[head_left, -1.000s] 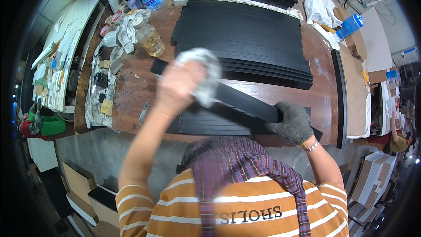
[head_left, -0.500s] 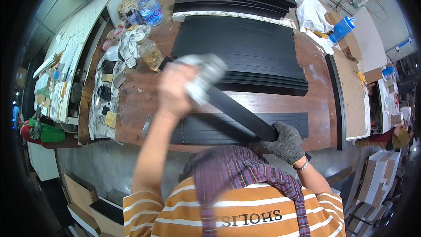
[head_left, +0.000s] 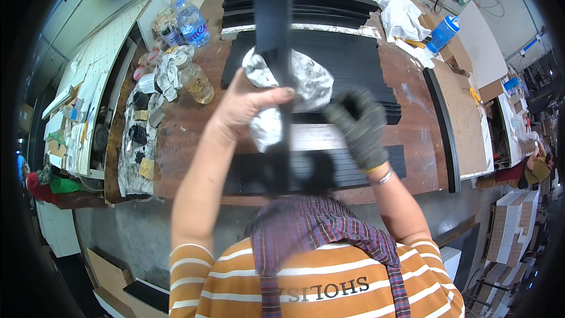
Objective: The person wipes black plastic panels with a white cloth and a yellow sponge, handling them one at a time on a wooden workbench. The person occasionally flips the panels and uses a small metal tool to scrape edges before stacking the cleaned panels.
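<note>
Left hand (head_left: 246, 103), mid-frame: fingers clamp 1 black strip (head_left: 273, 15) through white cloth (head_left: 312, 79); strip runs up centre to top edge. Gloved right hand (head_left: 361, 129), right of centre: fingers loosely parted, empty. Best: cloth snug, pressure even, glove near for support.
</note>
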Demonstrator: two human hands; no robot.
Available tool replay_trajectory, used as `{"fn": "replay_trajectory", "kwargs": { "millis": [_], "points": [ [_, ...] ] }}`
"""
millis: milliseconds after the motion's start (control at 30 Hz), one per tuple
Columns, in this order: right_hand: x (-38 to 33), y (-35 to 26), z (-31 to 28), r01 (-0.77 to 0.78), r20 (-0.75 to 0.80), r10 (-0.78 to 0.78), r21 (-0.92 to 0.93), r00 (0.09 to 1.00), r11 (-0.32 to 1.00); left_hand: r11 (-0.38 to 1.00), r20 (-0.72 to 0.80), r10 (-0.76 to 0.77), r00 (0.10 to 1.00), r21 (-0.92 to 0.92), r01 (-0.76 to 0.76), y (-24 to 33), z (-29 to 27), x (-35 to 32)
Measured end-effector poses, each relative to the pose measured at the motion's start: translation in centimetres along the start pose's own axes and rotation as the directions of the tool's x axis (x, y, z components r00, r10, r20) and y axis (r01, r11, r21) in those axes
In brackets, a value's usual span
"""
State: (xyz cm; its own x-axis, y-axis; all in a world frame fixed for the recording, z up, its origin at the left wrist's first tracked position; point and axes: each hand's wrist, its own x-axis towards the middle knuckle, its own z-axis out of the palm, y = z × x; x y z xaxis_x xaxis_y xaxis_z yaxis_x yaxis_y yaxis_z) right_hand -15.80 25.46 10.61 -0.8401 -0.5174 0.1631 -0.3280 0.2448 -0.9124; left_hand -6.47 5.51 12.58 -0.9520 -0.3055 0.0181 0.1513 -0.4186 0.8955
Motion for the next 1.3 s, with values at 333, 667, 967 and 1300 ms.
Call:
{"fn": "replay_trajectory", "kwargs": {
  "millis": [333, 667, 967, 1300],
  "points": [
    [5.4, 1.0, -0.5, -0.200, 0.200, 0.023, 0.956, 0.980, 0.213, 0.879, 0.218, -0.427, 0.877, 0.328, 0.347, -7.5, -1.3, -3.7],
    [6.3, 4.2, -8.9, 0.187, -0.253, 0.138, 0.910, 0.958, 0.370, 0.584, -0.159, 0.020, 0.987, 0.803, 0.118, 0.8, -5.9, -8.1],
    [4.5, 3.2, -5.3, 0.183, -0.217, 0.177, 0.965, 0.960, 0.190, -0.407, 0.552, 0.344, 0.760, 0.817, -0.409, -11.2, 2.8, -3.1],
    [2.8, 2.1, -5.4, 0.293, -0.365, 0.119, 0.870, 0.923, 0.395, 0.753, 0.036, 0.278, 0.960, 0.611, -0.242, -4.1, -0.1, -4.4]
  ]
}}
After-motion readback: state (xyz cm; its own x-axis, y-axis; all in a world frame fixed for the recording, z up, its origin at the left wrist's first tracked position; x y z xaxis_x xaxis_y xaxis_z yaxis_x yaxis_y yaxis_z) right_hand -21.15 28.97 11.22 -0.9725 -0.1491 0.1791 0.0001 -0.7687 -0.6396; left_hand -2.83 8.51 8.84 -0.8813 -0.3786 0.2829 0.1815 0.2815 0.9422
